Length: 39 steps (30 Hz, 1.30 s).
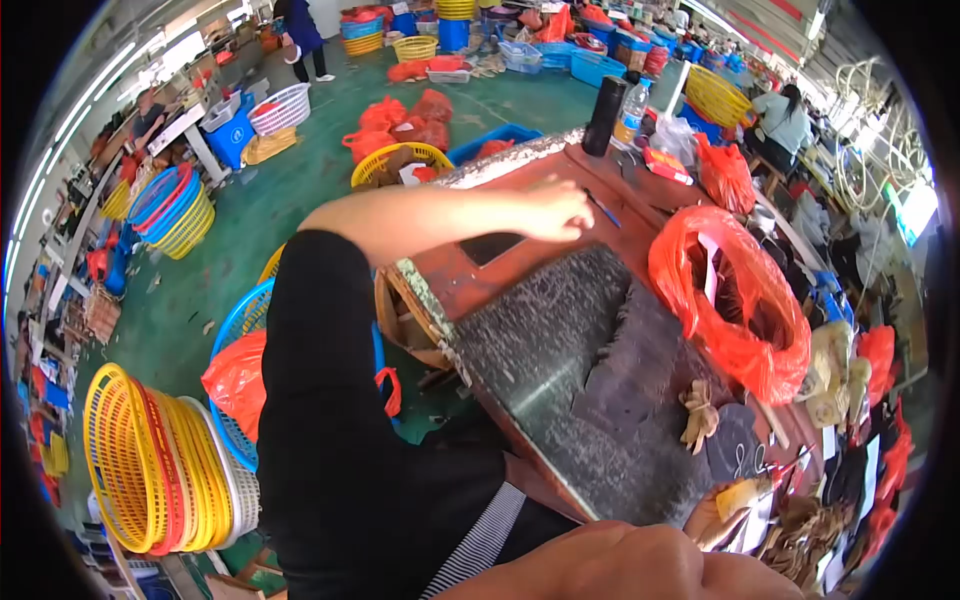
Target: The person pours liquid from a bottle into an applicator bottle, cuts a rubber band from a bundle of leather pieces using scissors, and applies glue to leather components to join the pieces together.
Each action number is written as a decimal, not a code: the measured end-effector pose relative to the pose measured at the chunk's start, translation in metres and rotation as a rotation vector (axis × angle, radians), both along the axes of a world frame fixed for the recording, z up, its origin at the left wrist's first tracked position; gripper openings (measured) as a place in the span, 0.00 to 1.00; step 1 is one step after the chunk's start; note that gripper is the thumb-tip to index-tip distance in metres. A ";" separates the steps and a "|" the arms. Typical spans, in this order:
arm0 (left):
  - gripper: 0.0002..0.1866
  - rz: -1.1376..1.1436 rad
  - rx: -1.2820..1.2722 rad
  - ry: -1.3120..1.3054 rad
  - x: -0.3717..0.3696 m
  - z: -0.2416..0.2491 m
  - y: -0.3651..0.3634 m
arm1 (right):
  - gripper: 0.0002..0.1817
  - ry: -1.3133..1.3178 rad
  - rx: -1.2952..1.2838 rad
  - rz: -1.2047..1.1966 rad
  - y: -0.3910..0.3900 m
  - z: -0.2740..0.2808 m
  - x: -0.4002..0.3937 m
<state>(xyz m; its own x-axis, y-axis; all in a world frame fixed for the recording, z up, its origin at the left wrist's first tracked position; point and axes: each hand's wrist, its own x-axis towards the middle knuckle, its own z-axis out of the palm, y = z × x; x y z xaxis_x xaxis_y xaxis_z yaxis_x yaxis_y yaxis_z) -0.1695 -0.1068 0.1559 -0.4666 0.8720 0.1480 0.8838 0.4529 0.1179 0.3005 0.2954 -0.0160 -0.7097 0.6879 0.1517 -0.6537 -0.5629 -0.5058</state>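
My left hand [560, 212] reaches out over the red worktop [440, 285], its fingers curled. Whatever they hold, if anything, is hidden. A blue pen [604, 208] lies just past the fingertips. At the lower right, my right hand [712, 522] is partly hidden by my bare arm. Its fingers are around a yellow block-like object [738, 496]. Between the hands, a stack of dark material [640, 375] with a jagged edge lies on the scuffed black board [540, 330]. A tan crumpled piece [698, 415] and a dark flat piece [735, 440] lie near my right hand.
An opened red plastic bag [730, 300] stands at the worktop's right. A black cylinder [604, 117] and a plastic bottle [632, 112] stand at the far end. Stacked yellow baskets [130, 455] and a blue basket [235, 330] are on the floor leftward. Other people work farther off.
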 end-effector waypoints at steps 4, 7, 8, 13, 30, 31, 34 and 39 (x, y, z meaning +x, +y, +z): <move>0.16 -0.081 0.011 0.272 -0.089 0.068 0.074 | 0.33 -0.005 -0.109 0.041 -0.005 0.024 -0.033; 0.18 0.044 -0.073 0.309 -0.158 0.120 0.126 | 0.33 0.129 -0.073 0.062 -0.001 0.034 -0.047; 0.18 0.092 -0.113 0.325 -0.178 0.138 0.137 | 0.33 0.103 -0.094 0.022 -0.003 0.038 -0.045; 0.19 0.354 -0.017 0.294 -0.319 0.171 0.175 | 0.37 -0.322 0.109 -0.110 -0.020 0.070 -0.018; 0.68 0.879 0.566 -0.178 -0.437 0.008 0.285 | 0.23 -0.629 -0.083 -0.933 -0.016 -0.036 0.011; 0.70 0.885 0.685 -0.298 -0.445 -0.007 0.287 | 0.21 -0.912 0.210 -1.051 -0.026 -0.007 -0.018; 0.72 0.980 0.811 -0.179 -0.487 -0.067 0.302 | 0.17 -1.495 0.878 -1.177 -0.037 0.032 -0.053; 0.70 0.980 0.869 -0.148 -0.513 -0.071 0.304 | 0.17 -1.618 0.663 -0.927 -0.039 0.012 -0.027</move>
